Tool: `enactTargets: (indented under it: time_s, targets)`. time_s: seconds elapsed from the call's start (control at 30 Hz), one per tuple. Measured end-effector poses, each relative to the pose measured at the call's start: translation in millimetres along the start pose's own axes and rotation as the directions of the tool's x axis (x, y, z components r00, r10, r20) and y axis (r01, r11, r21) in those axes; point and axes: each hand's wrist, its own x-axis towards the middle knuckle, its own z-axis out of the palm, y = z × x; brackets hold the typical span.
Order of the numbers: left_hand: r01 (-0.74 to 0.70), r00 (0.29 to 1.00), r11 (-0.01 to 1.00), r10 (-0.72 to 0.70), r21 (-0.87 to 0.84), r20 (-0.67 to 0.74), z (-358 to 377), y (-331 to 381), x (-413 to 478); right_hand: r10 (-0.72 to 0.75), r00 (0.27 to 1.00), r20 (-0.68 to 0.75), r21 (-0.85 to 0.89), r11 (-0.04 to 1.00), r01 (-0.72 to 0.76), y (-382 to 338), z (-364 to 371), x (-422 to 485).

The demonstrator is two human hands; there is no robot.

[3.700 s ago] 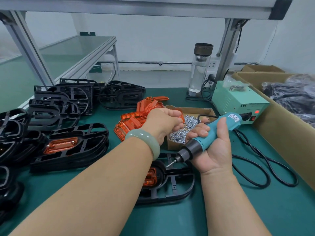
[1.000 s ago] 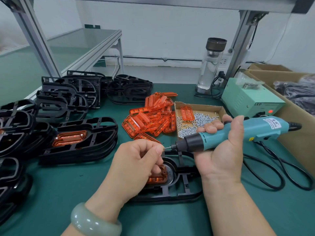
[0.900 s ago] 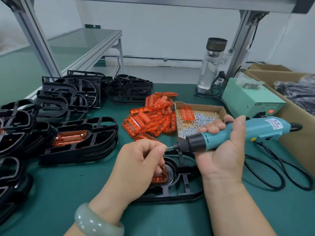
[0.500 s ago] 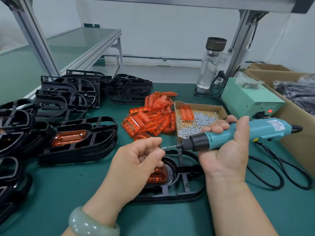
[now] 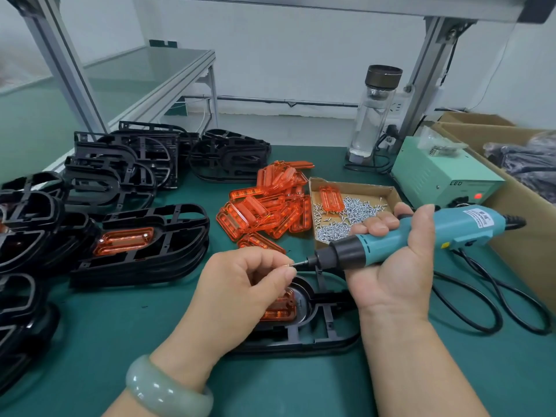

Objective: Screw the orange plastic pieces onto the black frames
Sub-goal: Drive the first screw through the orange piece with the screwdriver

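A black frame [image 5: 316, 335] lies flat on the green mat in front of me with an orange plastic piece [image 5: 281, 307] seated in its round end. Above it my left hand [image 5: 240, 284] pinches a small screw [image 5: 289, 265] at the tip of the teal electric screwdriver [image 5: 400, 239]. My right hand [image 5: 391, 266] grips that screwdriver, held nearly level and pointing left. A pile of loose orange pieces [image 5: 267, 203] sits behind. The finished frame [image 5: 141, 239] with an orange piece tops a stack at the left.
A cardboard tray of screws [image 5: 352, 215] holds one orange piece. Behind it stand a green power supply [image 5: 442, 176] and a glass bottle [image 5: 376, 112]. Black frame stacks [image 5: 120, 164] fill the left side. A large cardboard box [image 5: 529, 236] borders the right; black cables [image 5: 481, 308] loop on the mat.
My left hand came back from the screw tray to the driver tip with a screw. The screwdriver levelled out and has shifted slightly right and up over the last second.
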Motion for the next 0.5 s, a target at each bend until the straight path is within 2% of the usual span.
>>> enactTargets:
  time_s: [0.1, 0.23, 0.43, 0.5]
  targets:
    - [-0.013, 1.0, 0.996, 0.012, 0.083, 0.012, -9.3, -4.7, 1.9, -0.001, 1.0, -0.028, 0.007, 1.0, 0.001, -4.5, -2.1, 4.0]
    - [-0.018, 1.0, 0.92, 0.013, 0.393, 0.016, -21.7, -12.3, 2.2, -0.024, 0.998, -0.059, -0.042, 0.999, 0.021, -12.2, -3.6, 9.7]
    - [-0.176, 0.973, 0.775, 0.045, 0.607, 0.226, -14.7, -11.8, -3.7, -0.057, 0.996, -0.074, -0.135, 0.99, 0.047, -15.4, -5.7, 12.4]
    - [-0.201, 0.967, 0.713, 0.034, 0.672, 0.253, -11.5, -11.0, -3.2, -0.052, 0.997, -0.055, -0.164, 0.986, 0.042, -16.1, -5.4, 12.1]
